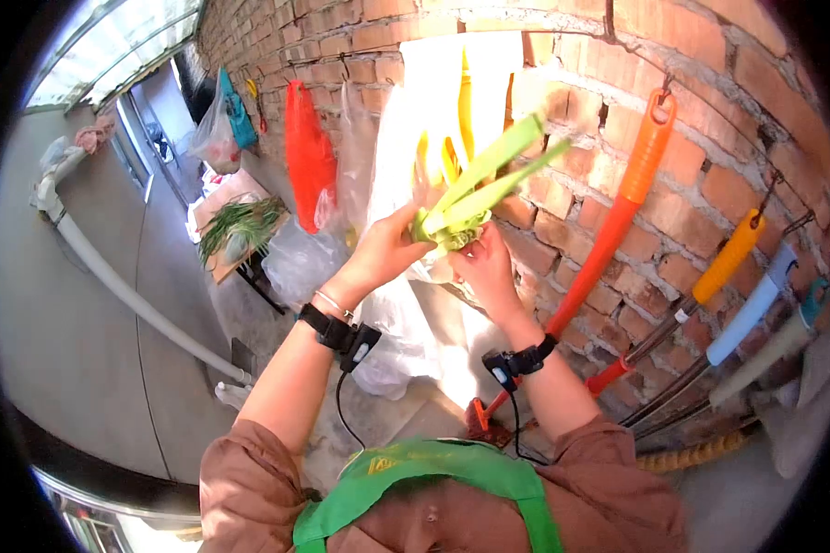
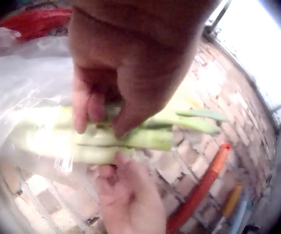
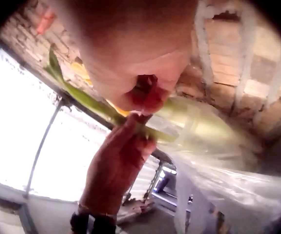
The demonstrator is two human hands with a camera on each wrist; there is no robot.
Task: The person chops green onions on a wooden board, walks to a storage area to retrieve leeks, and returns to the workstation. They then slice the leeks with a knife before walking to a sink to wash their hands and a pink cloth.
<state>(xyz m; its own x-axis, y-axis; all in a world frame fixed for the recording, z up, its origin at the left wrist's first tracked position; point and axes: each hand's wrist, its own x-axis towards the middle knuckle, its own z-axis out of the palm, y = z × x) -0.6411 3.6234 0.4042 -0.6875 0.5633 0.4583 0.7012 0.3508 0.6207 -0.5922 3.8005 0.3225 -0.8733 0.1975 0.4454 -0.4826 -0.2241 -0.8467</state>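
A bunch of leeks [image 1: 482, 187] with pale green stalks is held up in front of the brick wall. Their lower lengths sit inside a clear plastic bag [image 3: 233, 165]. My left hand [image 1: 387, 246] grips the stalks from the left, thumb and fingers across them near the bag's mouth. Opposite it, my right hand [image 1: 491, 274] pinches at the same bunch with bent fingers, close to the left hand. Several stalks [image 2: 155, 140] lie side by side between both hands in the left wrist view. Part of the right hand's grip is hidden behind its palm in the right wrist view.
A red bag [image 1: 306, 152] and other plastic bags hang along the wall. Long-handled tools stand at the right, among them one with an orange-red handle [image 1: 622, 203]. Behind on the left, green vegetables [image 1: 244, 226] lie on a small table. A white pipe [image 1: 138, 286] runs along the left.
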